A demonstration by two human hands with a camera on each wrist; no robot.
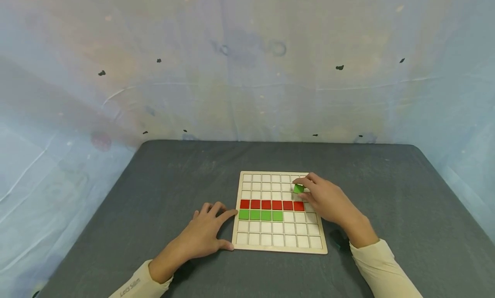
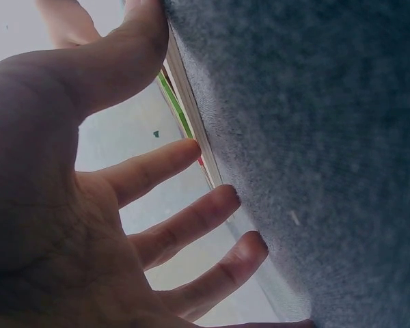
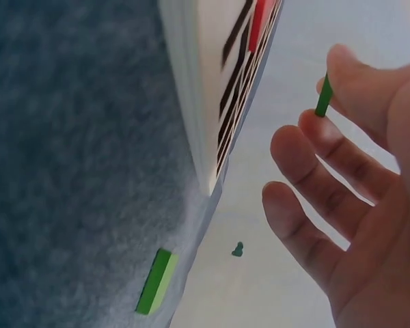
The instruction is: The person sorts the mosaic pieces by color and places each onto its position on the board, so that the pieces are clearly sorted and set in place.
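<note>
A square wooden grid board (image 1: 279, 248) lies flat on the table. One row holds several red tiles (image 1: 266, 205), and the row nearer me has several green tiles (image 1: 266, 215) at its left end. Above the board's far right part, my right hand (image 1: 328, 201) pinches a green tile (image 1: 298, 189) between thumb and fingers, also seen as a green tile (image 3: 324, 97) edge-on in the right wrist view. At the left edge, my left hand (image 1: 205, 233) touches the board with index finger and thumb, its fingers spread.
Another green tile (image 3: 156, 281) lies on the dark cloth beside the board in the right wrist view; my right hand seems to hide it in the head view. The grey-covered table (image 1: 193, 169) meets a pale, blotchy curtain (image 1: 239, 96) at its far edge.
</note>
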